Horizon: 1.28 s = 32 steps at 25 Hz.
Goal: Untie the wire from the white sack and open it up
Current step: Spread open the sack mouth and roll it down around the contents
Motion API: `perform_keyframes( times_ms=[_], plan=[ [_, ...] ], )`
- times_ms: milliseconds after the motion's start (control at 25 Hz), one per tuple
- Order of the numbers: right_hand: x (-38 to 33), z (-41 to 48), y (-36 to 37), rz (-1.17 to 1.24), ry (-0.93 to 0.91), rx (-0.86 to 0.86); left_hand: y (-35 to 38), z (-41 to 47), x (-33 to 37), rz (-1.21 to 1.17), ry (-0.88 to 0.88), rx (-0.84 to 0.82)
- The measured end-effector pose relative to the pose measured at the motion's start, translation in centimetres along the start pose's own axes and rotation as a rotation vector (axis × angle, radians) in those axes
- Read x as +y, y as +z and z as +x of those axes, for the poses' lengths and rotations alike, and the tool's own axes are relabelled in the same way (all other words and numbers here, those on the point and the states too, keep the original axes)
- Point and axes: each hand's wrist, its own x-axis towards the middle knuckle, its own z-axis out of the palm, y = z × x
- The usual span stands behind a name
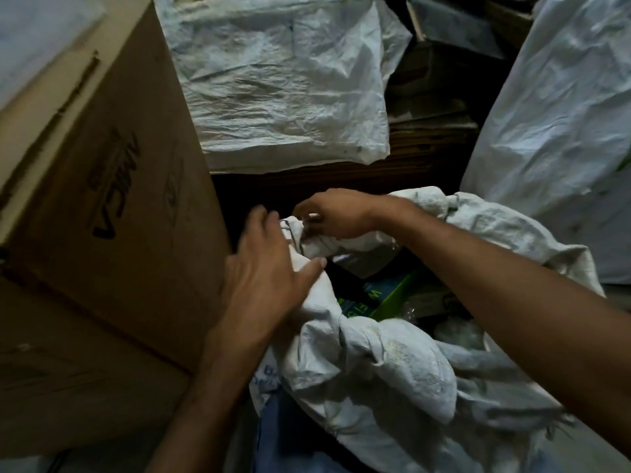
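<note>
Box close left (gap beyond)

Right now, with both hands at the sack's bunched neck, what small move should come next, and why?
Probably unwind the wire with the right hand while the left hand steadies the cloth. A thin dark wire loops the bunched neck of the white sack; the right hand pinches that bunch beside it, and the left lies flat just below.

At nine o'clock, the cardboard box bears large dark sideways lettering, perhaps "VMCA", though this is uncertain. At five o'clock, a green packet shows pale letters "W E". Blue print on the white sack, at seven o'clock, is too blurred to read.
</note>
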Motion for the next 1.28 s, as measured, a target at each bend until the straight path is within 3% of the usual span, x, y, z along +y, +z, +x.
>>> perform_keyframes(
  times_ms=[80, 160, 280, 400, 520, 600, 720, 760, 840, 920, 1040, 1120, 1280],
  plan=[
    [0.5, -0.2, -0.4, 0.072, 0.037, -0.037, 0.9, 1.0, 0.8, 0.079, -0.031, -0.042],
    [0.7, -1.1, -0.1, 0.043, 0.076, 0.115, 1.8, 2.5, -0.2, 0.020, -0.074, 0.036],
    [1.3, -4.7, 3.3, -0.326, 0.075, 0.491, 2.6, 3.7, -3.2, -0.482, -0.234, 0.008],
    [4.1, -7.6, 4.8, -0.514, 0.060, 0.403, 2.4, 3.8, -4.2, -0.958, -0.469, -0.096],
    [5.8, -6.2, 3.3, -0.327, 0.145, 0.331, 2.7, 3.1, -3.4, -1.147, -0.604, -0.162],
    [6.0, -4.1, 1.9, -0.051, 0.184, 0.215, 2.6, 3.4, -3.0, -0.886, -0.462, -0.119],
    [7.2, -2.2, 1.0, 0.320, 0.296, 0.002, 0.7, 4.3, -0.4, 0.053, 0.018, -0.073],
    [7.4, -2.1, 0.8, 0.402, 0.327, -0.050, 0.4, 5.2, 1.1, 0.171, 0.119, -0.053],
    [7.8, -1.7, 0.7, 0.430, 0.356, -0.119, 1.6, 7.0, 4.5, 0.282, 0.206, -0.151],
    [7.4, -1.9, 0.4, 0.254, 0.388, -0.065, 4.8, 8.1, 5.8, 0.421, 0.209, -0.181],
    [6.2, -4.7, 2.6, -0.271, 0.417, 0.368, 7.8, 9.8, 5.1, 0.508, 0.258, 0.012],
    [5.0, -7.9, 6.0, -0.472, 0.373, 0.565, 7.8, 10.5, 4.6, 0.452, 0.305, 0.014],
    [6.4, -11.2, 9.4, -0.545, 0.457, 0.456, 6.5, 11.0, 3.5, 0.260, 0.296, -0.054]
  ],
)
